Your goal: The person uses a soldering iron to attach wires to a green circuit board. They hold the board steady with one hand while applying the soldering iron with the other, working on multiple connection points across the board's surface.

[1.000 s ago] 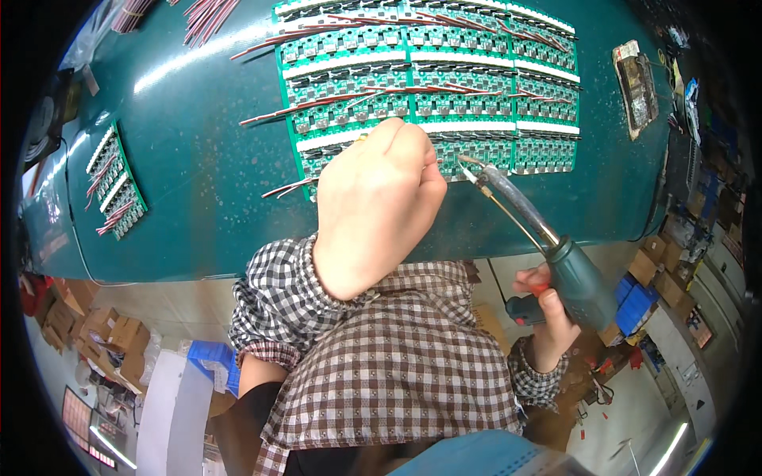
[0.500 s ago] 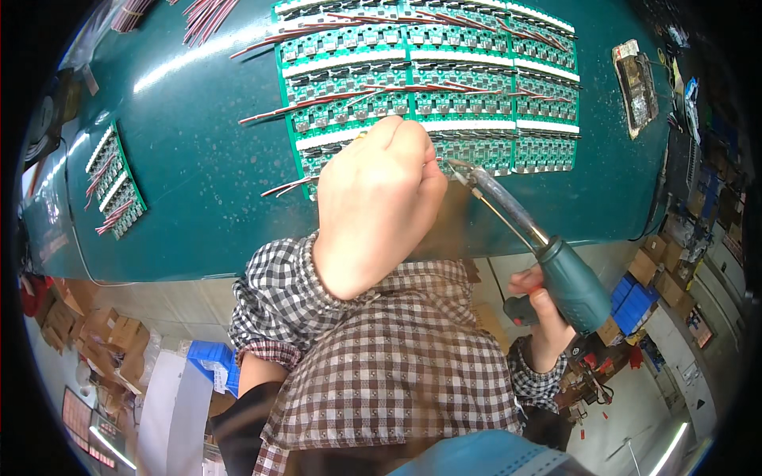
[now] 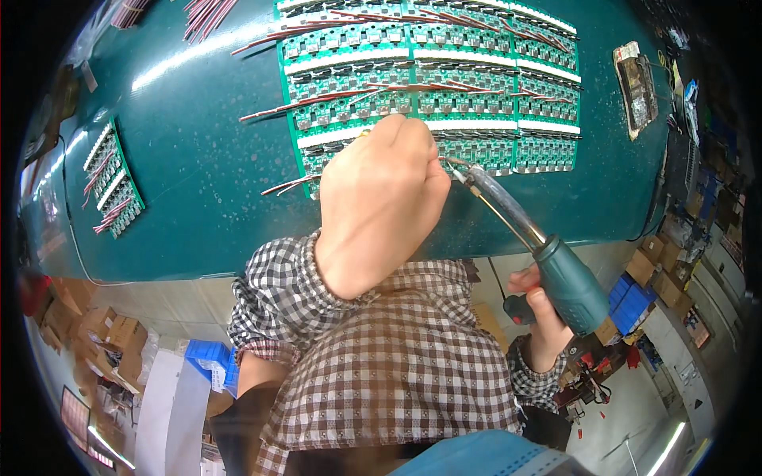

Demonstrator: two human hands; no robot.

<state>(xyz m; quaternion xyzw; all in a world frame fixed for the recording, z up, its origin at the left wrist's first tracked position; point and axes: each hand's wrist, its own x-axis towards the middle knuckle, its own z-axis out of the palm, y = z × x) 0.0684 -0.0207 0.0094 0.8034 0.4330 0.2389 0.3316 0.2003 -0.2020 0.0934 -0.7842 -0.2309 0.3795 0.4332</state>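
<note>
Boards (image 3: 468, 59), green and crowded with small parts, lie in the head view just ahead of the left hand (image 3: 385, 202) and partly under its knuckles, reaching out beyond it on both sides in joined panels with white strips running across. The left hand is narrow, its fingers curled into a loose fist over the near edge of the panels; its fingertips are hidden beneath it, so I cannot tell whether it pinches anything. Red, black and white wires (image 3: 317, 103) lie across the boards in rows ahead of the left hand, and a few more wire ends (image 3: 286, 186) stick out just to its left. The right hand (image 3: 548, 321) is closed around the grip of a green soldering gun (image 3: 571, 285), whose metal barrel slants away from that hand toward the left one. The gun's tip is just beside the left hand's curled fingers, at the near edge of the boards; I cannot tell if it touches one. A thin tube (image 3: 504, 214) runs along the barrel on the side nearer the left hand. Well to the left of the left hand, a smaller panel (image 3: 115, 178) with its own short wires lies on the green tabletop (image 3: 190, 174). Far ahead and to the left of that hand is a wire bundle (image 3: 210, 16). Well ahead of the right hand and to its right sits a worn, dark-stained block (image 3: 635, 87).
</note>
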